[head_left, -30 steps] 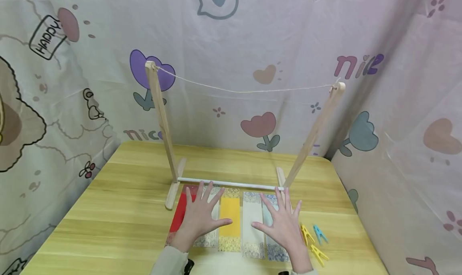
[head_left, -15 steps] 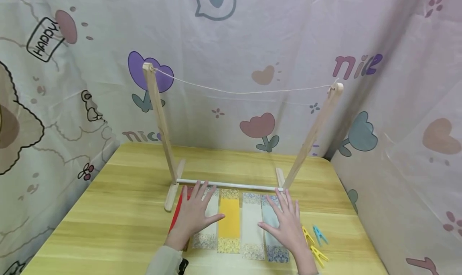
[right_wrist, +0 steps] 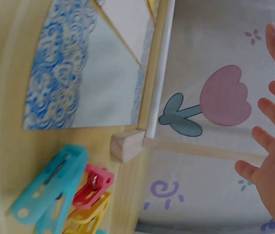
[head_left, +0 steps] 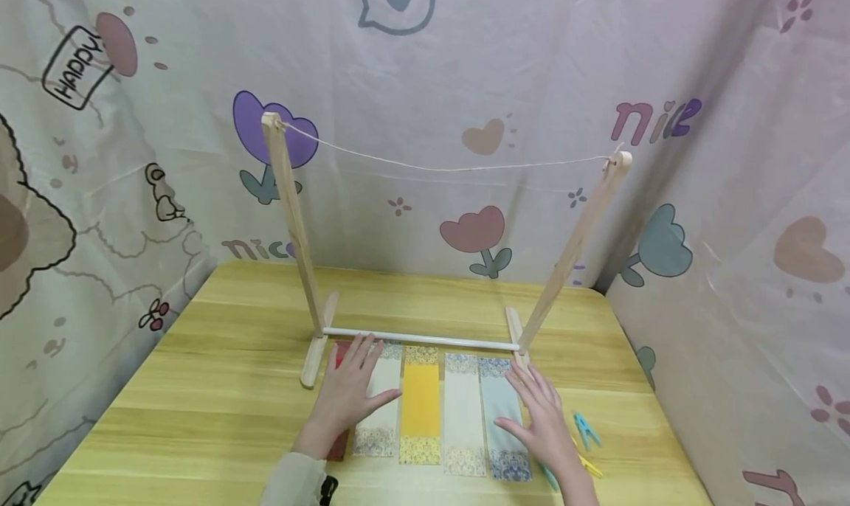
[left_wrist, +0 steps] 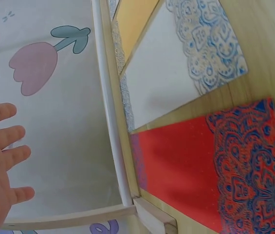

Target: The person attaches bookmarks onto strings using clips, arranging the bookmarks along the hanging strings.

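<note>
My left hand (head_left: 348, 388), fingers spread, hovers over the red paper strip (left_wrist: 181, 165) and the white strip (head_left: 378, 410) beside it. My right hand (head_left: 541, 421) is over the right edge of the light blue strip (head_left: 499, 399), fingers straight and holding nothing. A yellow strip (head_left: 420, 399) and a cream strip (head_left: 462, 414) lie between the hands. All have patterned ends. Clothespins lie near my right hand: a blue clothespin (right_wrist: 49, 190), a red clothespin (right_wrist: 96, 187) and a yellow clothespin (right_wrist: 88, 214); in the head view the hand partly hides them.
Behind the strips stands a wooden frame with a left post (head_left: 292, 226), a right post (head_left: 574, 251) and a white bottom rod (head_left: 425, 338). A thin string (head_left: 438, 169) sags between the post tops. Printed cloth (head_left: 372, 71) surrounds the wooden table (head_left: 186, 388).
My left hand has shifted left, off the yellow strip. My right hand has moved right and slightly back toward me, uncovering more of the light blue strip and covering more of the clothespins.
</note>
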A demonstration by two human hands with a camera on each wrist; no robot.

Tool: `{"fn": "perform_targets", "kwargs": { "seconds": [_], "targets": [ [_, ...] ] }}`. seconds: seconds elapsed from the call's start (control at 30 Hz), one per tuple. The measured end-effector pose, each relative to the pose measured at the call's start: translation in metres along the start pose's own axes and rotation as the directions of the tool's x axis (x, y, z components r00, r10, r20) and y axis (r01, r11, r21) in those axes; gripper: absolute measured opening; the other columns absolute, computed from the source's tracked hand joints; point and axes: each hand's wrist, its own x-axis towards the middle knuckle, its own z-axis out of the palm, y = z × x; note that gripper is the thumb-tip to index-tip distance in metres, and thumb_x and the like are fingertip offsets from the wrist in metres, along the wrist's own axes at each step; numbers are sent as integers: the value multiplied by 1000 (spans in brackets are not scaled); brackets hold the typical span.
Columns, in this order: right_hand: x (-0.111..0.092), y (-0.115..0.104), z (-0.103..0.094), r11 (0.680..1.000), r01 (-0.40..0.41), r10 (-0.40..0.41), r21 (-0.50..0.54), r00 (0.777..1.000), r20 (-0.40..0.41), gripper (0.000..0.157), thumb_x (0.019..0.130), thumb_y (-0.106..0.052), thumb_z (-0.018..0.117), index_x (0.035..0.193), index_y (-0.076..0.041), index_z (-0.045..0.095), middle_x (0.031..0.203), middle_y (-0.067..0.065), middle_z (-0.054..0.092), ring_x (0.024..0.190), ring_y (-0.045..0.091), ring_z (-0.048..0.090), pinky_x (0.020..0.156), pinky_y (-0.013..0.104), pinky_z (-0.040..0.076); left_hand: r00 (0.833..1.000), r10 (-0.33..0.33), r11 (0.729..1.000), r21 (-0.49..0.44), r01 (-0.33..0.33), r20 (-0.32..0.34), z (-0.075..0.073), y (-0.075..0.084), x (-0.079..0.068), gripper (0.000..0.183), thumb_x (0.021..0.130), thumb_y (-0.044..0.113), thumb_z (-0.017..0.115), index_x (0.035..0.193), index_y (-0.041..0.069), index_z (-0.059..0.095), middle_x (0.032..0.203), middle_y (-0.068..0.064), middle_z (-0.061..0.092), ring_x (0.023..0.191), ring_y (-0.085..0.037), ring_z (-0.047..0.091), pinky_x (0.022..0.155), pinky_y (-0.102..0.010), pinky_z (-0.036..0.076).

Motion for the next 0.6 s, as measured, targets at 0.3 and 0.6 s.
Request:
{"fn": "perform_targets", "kwargs": {
  "seconds": [0.3, 0.6],
  "targets": [
    [-11, 7, -3, 997, -53, 54, 53, 998, -27, 77, 58, -27, 78, 127, -7, 49, 127, 14, 48, 119, 37, 34, 89, 60, 23, 999, -5, 999, -36, 3, -44, 4, -9, -3, 82, 76, 62, 53, 131, 1, 42, 137, -18, 35, 126, -34, 28, 97, -58, 21],
    [-26, 17, -6, 993, -99, 102, 57, 993, -54, 74, 52, -16, 82, 119, -2, 55, 119, 16, 54, 113, 39, 39, 84, 62, 27, 998, 7, 999, -46, -10, -63, 9, -19, -6, 78, 77, 60, 54, 131, 3, 43, 137, -18, 35, 125, -37, 28, 101, -54, 15]
  ]
}}
